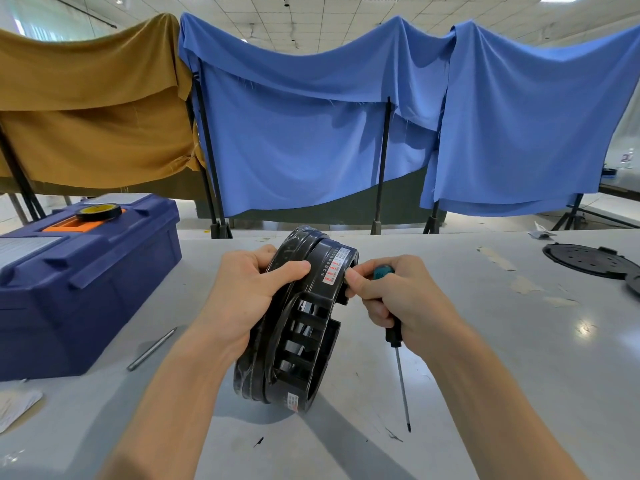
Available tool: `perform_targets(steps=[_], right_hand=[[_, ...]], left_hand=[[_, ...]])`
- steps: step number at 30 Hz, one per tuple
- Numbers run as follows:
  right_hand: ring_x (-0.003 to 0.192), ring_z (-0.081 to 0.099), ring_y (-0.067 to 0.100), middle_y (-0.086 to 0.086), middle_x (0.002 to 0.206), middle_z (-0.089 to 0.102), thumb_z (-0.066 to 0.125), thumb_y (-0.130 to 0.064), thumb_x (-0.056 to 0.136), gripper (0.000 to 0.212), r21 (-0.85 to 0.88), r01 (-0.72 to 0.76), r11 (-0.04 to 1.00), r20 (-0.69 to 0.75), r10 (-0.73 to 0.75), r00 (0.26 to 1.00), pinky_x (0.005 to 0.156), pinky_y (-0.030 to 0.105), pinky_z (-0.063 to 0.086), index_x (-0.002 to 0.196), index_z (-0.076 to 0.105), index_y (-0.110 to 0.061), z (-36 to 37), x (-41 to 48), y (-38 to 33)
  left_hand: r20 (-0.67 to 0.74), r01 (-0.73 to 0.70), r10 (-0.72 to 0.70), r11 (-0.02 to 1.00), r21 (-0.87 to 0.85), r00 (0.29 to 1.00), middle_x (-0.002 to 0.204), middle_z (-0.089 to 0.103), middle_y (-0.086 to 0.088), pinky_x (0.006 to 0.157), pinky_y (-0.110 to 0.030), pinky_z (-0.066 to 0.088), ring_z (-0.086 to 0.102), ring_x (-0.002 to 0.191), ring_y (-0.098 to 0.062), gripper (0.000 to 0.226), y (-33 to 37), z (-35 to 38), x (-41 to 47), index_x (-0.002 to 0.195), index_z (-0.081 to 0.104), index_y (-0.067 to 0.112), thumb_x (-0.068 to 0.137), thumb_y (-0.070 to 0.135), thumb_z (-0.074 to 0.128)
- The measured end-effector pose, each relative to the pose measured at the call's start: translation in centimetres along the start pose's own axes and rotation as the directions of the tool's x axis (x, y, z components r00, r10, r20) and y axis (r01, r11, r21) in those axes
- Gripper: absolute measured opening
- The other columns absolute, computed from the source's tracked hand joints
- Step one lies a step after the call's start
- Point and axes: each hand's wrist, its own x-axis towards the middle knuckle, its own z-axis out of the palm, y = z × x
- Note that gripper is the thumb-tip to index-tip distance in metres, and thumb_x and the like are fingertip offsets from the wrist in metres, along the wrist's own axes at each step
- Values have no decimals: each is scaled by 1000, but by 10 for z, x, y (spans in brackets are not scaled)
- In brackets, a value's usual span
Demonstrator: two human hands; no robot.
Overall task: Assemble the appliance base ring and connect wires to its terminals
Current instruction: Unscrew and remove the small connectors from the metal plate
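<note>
The black plastic base ring [298,327] is being gripped on edge on the grey table [485,341] by the left hand [242,292], while a teal-handled screwdriver [401,379] is being clasped by the right hand [398,296].

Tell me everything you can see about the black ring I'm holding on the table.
The black glossy plastic base ring stands on edge on the grey table, leaning slightly. Its side wall has rectangular slots and white-and-red labels. The left hand grips its upper rim; the right hand, holding a black-handled screwdriver, pinches at its top right edge with thumb and forefinger.
</note>
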Motion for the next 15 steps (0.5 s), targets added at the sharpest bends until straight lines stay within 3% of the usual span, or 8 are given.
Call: perform_targets(steps=[3,15], right_hand=[[36,36,9,14,65,67,68,0,86,13,54,-34,998,-4,34,999,36,18,31,73,68,-3,0,2,3],[34,32,7,11,69,62,66,1,86,5,422,-16,907,-7,22,1000,33,18,27,88,62,3,13,7,30]], left_hand=[[4,-1,1,1000,-5,1000,90,72,-17,55,-25,55,72,73,-29,9,0,0,0,84,74,0,82,9,71],[9,-16,16,1000,10,1000,88,74,-15,59,-29,58,73,77,-30,10,-2,2,2,89,73,3,82,11,71]])
